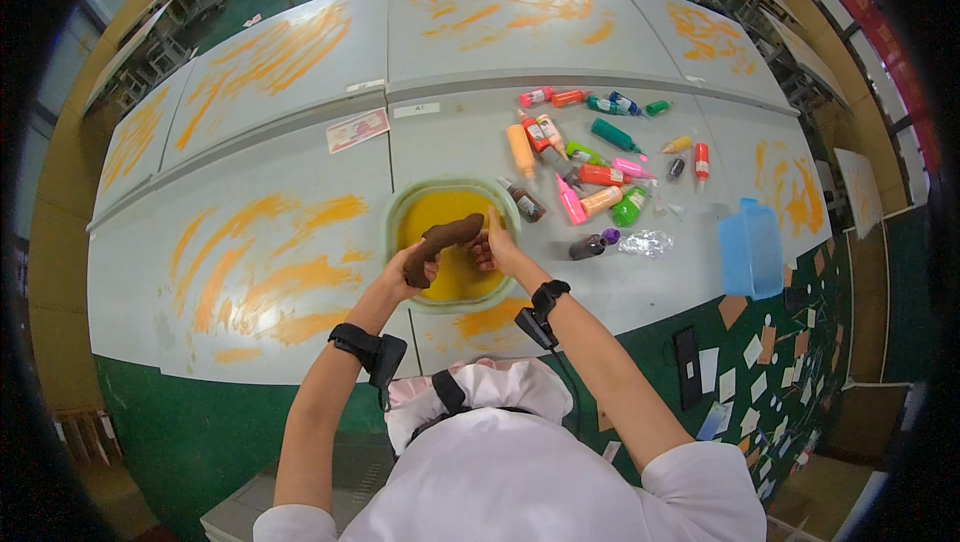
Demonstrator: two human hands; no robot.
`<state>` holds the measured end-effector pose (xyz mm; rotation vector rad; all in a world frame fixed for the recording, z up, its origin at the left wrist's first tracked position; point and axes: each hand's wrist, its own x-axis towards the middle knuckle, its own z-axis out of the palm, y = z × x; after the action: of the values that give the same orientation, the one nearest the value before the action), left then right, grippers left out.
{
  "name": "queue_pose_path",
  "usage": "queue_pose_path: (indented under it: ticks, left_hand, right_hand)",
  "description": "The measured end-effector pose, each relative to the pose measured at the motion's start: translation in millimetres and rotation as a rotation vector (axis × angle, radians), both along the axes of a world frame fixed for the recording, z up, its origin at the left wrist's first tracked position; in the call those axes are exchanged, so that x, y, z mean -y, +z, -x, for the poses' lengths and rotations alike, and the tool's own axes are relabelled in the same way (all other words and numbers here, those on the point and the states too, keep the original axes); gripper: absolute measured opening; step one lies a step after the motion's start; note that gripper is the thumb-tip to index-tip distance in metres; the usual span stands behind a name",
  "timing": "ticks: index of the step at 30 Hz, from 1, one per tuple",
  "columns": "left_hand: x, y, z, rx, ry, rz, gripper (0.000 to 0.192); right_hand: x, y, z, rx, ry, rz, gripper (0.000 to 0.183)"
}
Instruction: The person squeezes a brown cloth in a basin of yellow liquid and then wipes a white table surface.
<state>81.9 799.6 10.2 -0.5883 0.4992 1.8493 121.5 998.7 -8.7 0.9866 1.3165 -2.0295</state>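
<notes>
A pale green plastic basin [391, 242] with yellow-orange liquid stands on the white table before me. Above it my left hand [409, 269] is closed around the lower end of a dark brown, curved, lumpy piece [450, 233], perhaps a wet cloth or sponge. The piece slants up to the right, over the liquid. My right hand [495, 243] is beside its upper end, over the basin's right part, fingers curled and partly stained brown; whether it touches the piece I cannot tell. A dark brown paint bottle [523, 200] lies against the basin's right rim.
Many paint bottles, among them a peach one [520, 150] and a green one [630, 206], lie right of the basin. Beyond them are crumpled clear plastic [646, 243] and a blue plastic container [751, 251] at the table's edge. Orange paint streaks [277, 279] mark the tabletops.
</notes>
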Motion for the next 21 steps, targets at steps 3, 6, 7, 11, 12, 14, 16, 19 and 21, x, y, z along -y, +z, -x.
queue_pose_path:
  ticks: [3,6,7,11,12,14,16,19,21]
  left_hand:
    - [2.7,-8.2,1.4,0.138,-0.005,-0.236,0.029]
    - [1.0,-6.1,-0.1,0.229,-0.030,-0.400,0.032]
    - [0.7,-3.9,-1.1,0.250,-0.032,-0.395,0.033]
    - [0.3,1.7,-5.4,0.309,-0.072,-0.395,0.035]
    - [1.0,2.0,-6.5,0.323,-0.076,-0.392,0.036]
    - [1.6,2.1,-7.5,0.336,-0.078,-0.388,0.037]
    - [2.0,1.5,-7.9,0.320,-0.072,-0.401,0.040]
    - [-9.3,5.6,-5.2,0.342,-0.211,-0.425,0.044]
    - [-9.5,0.8,-5.5,0.212,-0.218,-0.421,0.044]
  right_hand:
    - [5.1,6.4,-6.6,0.018,-0.115,-0.045,0.057]
    - [6.7,12.1,-9.6,-0.226,-0.207,-0.010,0.053]
    - [4.7,14.7,-9.4,-0.242,-0.194,0.096,0.050]
    - [5.6,33.5,-9.4,-0.414,-0.107,0.308,0.046]
    - [7.3,37.4,-9.1,-0.414,-0.104,0.309,0.046]
    - [11.3,40.8,-8.0,-0.514,-0.202,0.273,0.044]
    - [16.8,38.1,-5.3,-0.527,-0.153,0.099,0.040]
    - [5.1,-4.3,3.1,-0.598,-0.126,-0.133,0.035]
    - [10.5,-10.2,7.7,-0.656,-0.113,-0.168,0.033]
